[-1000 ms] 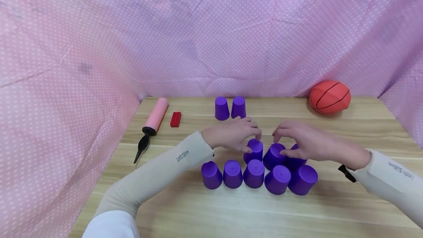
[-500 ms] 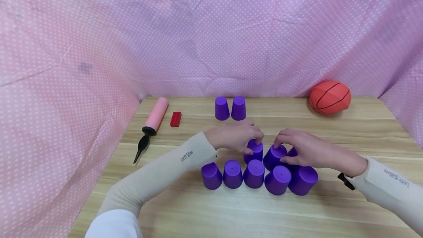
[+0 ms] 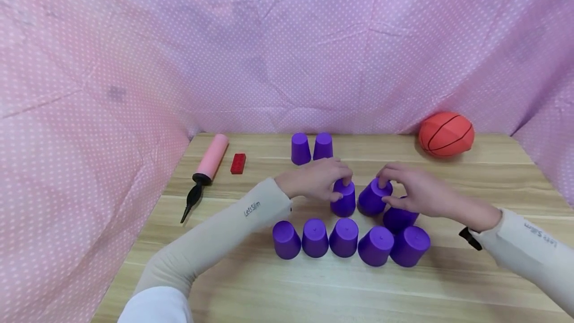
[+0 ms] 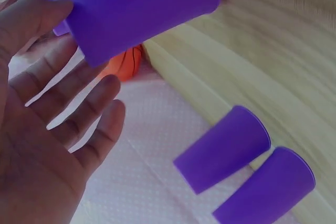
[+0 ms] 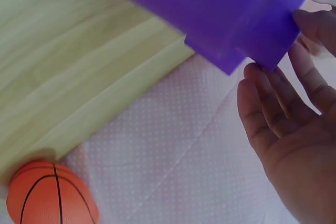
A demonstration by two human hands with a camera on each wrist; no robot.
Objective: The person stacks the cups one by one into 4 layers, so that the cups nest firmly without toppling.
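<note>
My left hand [image 3: 316, 181] pinches the closed top of an upside-down purple cup [image 3: 343, 205] between thumb and fingers. To its right, my right hand [image 3: 419, 192] grips a second purple cup [image 3: 371, 200], which leans slightly. The left wrist view has the left cup [image 4: 147, 11] at the thumb and index fingertips, the other fingers spread loosely below. Another purple cup [image 3: 399, 220] stands under the right hand, partly hidden. Nearer me runs a row of several inverted purple cups [image 3: 344, 241]. Whether the held cups touch the table cannot be told.
Two more inverted purple cups [image 3: 301, 150] stand at the back. At the left lie a pink hand pump [image 3: 213, 157] with a black nozzle and a red toy brick [image 3: 238, 163]. An orange ball [image 3: 446, 134] sits at the back right, against the pink dotted curtain [image 3: 287, 54].
Both hands have closed on their cups. The two cups have shifted up in the head view, away from the front row, the right one more, uncovering the cup beneath the right hand.
</note>
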